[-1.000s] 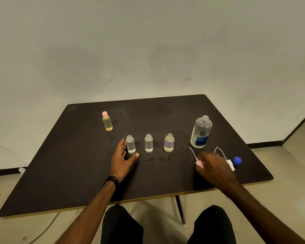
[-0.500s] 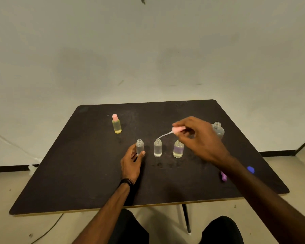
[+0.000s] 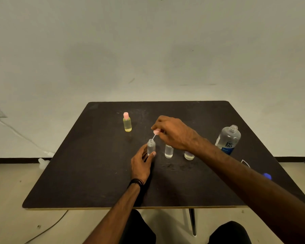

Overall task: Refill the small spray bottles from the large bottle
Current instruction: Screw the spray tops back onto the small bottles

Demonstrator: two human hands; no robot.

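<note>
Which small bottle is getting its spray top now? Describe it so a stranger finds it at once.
On the dark square table, three small clear uncapped bottles stand in a row near the middle. It is the leftmost clear bottle, the only one gripped by the left hand, with the right hand lowering a pink spray top whose thin tube points into its neck.

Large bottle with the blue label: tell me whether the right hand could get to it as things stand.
Probably yes, once freed: the right hand is pinching the pink spray top. The large bottle stands uncapped on that arm's side, with bare table around it.
</note>
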